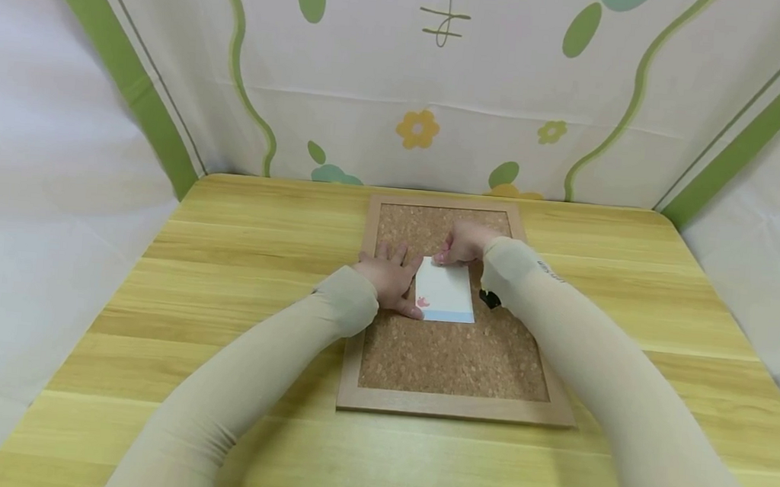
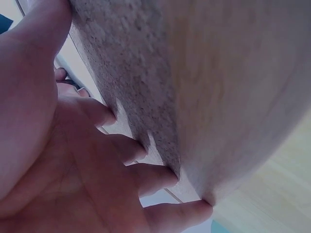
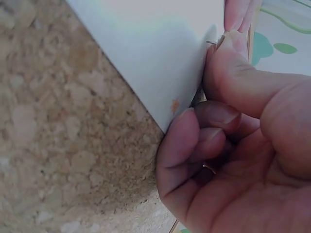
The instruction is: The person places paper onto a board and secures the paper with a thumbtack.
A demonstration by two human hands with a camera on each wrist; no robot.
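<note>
A white note card (image 1: 444,287) with a pale blue band and a small pink print lies on the cork board (image 1: 456,363). My left hand (image 1: 390,280) rests along the card's left side, fingers spread, its thumb on the near left corner. In the left wrist view its fingertips (image 2: 167,175) reach over the cork and wooden frame. My right hand (image 1: 467,243) is at the card's far edge. A thin metal pin (image 3: 212,42) juts from my right thumb tip over the card, its head mostly hidden. The other right fingers curl at the card's corner.
A light wooden frame (image 1: 453,406) edges the board, which lies on a wood-grain table (image 1: 237,262). Behind stands a white printed cloth (image 1: 350,57), with more cloth at both sides. A small black object (image 1: 489,299) shows below the right cuff.
</note>
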